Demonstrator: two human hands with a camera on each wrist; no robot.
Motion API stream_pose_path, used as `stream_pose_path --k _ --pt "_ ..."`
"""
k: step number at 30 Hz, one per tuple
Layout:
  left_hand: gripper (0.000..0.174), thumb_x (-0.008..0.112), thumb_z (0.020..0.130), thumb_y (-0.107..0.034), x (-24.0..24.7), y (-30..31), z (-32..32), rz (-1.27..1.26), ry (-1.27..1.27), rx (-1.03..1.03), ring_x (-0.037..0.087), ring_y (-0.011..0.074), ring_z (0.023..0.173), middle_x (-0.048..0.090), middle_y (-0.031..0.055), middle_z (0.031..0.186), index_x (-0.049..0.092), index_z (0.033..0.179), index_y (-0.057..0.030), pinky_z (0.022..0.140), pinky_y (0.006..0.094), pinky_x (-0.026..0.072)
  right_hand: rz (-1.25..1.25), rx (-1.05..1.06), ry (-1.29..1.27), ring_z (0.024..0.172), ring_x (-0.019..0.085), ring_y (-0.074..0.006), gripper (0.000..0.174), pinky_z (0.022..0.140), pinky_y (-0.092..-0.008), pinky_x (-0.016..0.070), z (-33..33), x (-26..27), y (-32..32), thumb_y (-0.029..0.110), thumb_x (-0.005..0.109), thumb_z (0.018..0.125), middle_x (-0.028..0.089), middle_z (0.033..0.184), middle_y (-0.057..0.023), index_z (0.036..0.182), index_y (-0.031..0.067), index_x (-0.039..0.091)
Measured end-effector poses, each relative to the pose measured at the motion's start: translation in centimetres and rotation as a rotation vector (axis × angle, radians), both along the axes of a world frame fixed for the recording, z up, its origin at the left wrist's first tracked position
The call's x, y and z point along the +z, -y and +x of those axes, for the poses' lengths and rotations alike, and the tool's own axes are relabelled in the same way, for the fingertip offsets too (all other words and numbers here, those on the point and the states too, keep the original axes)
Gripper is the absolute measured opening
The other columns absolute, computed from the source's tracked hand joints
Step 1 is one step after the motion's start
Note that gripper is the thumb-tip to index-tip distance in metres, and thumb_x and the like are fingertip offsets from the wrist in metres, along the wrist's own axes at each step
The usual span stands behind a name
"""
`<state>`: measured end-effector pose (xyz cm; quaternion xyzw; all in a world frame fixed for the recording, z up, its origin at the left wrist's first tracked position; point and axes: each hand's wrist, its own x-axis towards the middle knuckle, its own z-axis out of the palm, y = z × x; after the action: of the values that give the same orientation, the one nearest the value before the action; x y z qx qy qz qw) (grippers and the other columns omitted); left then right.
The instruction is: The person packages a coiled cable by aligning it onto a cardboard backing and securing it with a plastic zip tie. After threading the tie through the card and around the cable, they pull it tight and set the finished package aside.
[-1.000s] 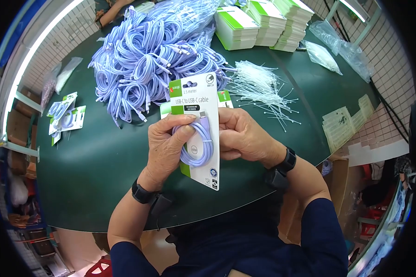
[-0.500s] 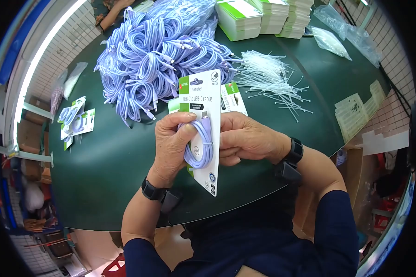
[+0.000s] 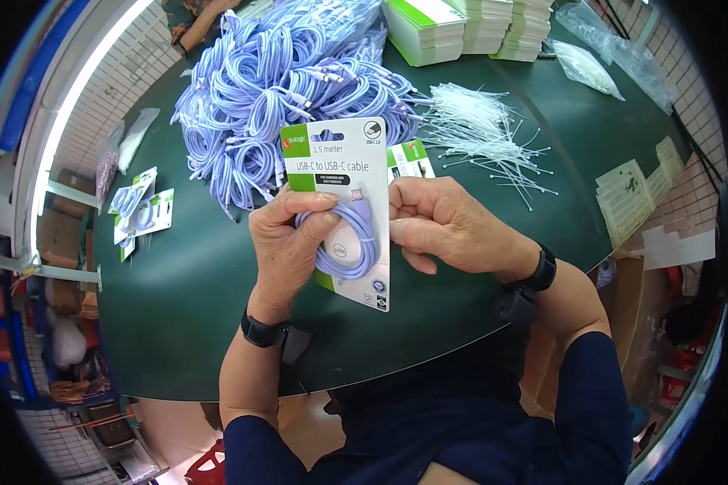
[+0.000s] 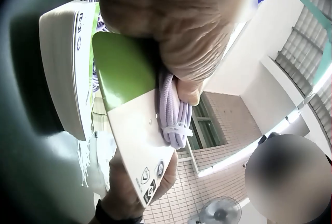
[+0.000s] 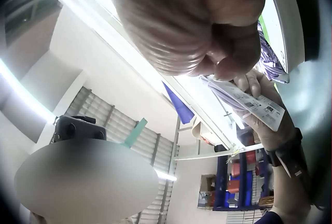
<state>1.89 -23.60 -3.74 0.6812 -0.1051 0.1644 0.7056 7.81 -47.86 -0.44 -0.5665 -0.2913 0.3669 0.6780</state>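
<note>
Upright in the left hand [image 3: 285,244] is a white and green card [image 3: 372,284], printed "USB-C to USB-C cable". A coiled lilac cable [image 3: 366,252] lies against its front, the thumb and index finger pinching both. In the left wrist view a white tie binds the coil [image 4: 170,111]. The right hand [image 3: 459,225] is at the card's right edge, fingers curled and thumb against the index finger; whether a thin thing is between them is hidden. The right wrist view shows this hand [image 5: 192,22] close beside the card [image 5: 268,111].
A heap of lilac cables [image 3: 255,105] lies ahead, with loose white ties [image 3: 481,129] to its right. Stacks of cards [image 3: 426,36] stand at the back. Carded cables [image 3: 146,212] lie at the left; another card [image 3: 411,158] lies behind the hands.
The card has turned to face the head camera more fully, its top moving left. The right hand, earlier partly behind the card's edge, now shows more of its fingers.
</note>
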Motion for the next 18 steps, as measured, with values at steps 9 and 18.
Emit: stream_pose_path --k 9,18 --pt "0.018 0.079 0.086 0.005 -0.3 -0.4 0.5 0.181 0.075 0.089 0.07 0.0173 0.1 0.073 0.0126 0.111 0.078 0.103 -0.0008 0.088 0.0309 0.0569 -0.083 -0.089 0.155 0.056 0.058 -0.0074 0.009 0.051 -0.0232 0.0443 0.5 -0.3 0.2 0.006 0.061 0.101 0.066 0.081 -0.0043 0.105 -0.0018 0.064" --pt "0.024 0.081 0.084 0.003 1.6 1.7 0.1 0.321 0.131 0.32 0.072 0.0194 0.1 0.073 0.0116 0.114 0.079 0.107 -0.003 0.086 0.0312 0.057 -0.083 -0.614 0.845 0.085 0.062 -0.0165 0.026 0.072 -0.0297 0.0516 0.9 -0.3 0.4 0.005 0.065 0.097 0.067 0.111 -0.0152 0.122 -0.0031 0.065"
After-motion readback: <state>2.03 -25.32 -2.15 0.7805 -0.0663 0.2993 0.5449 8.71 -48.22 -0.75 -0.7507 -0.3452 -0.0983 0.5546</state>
